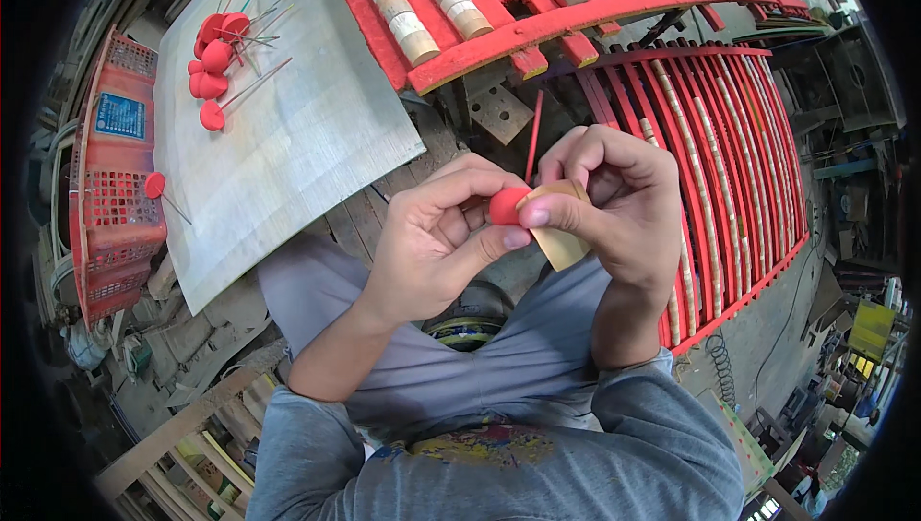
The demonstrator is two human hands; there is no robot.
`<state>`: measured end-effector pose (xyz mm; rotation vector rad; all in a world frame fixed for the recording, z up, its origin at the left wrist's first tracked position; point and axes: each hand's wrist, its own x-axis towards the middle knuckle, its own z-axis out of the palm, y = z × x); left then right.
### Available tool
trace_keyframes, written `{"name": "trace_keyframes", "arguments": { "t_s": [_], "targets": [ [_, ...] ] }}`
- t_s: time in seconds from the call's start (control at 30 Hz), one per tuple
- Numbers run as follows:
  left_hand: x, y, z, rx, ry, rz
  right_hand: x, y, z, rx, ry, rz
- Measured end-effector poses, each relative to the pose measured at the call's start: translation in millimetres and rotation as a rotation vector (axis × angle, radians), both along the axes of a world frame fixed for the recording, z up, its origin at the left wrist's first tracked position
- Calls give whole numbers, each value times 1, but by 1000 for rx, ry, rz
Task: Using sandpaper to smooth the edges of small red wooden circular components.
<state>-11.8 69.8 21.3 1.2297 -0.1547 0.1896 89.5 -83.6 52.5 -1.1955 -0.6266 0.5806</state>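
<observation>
- Red round cap (506, 205) sits pinched in the left hand (432, 243), touching a tan wooden piece (559, 233).
- Right hand (614, 204) pinches that piece.
- Best to hold both steady and press straight.

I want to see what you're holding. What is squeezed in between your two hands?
In the head view, a red round piece and a tan wooden block sit between the left hand and right hand.

Both hands (436, 233) (614, 200) meet with fingers curled, pinching.
</observation>
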Motion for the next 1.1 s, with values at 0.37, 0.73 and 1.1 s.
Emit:
{"name": "trace_keyframes", "arguments": {
  "t_s": [0.37, 0.73, 1.1],
  "targets": [
    [-2, -7, 8, -49, 59, 31, 6, -9, 2, 122, 16, -19],
    [-5, 5, 10, 618, -123, 218, 0, 0, -5, 0, 14, 55],
    [0, -7, 5, 310, -49, 236, 2, -6, -1, -24, -122, 24]
  ]
}}
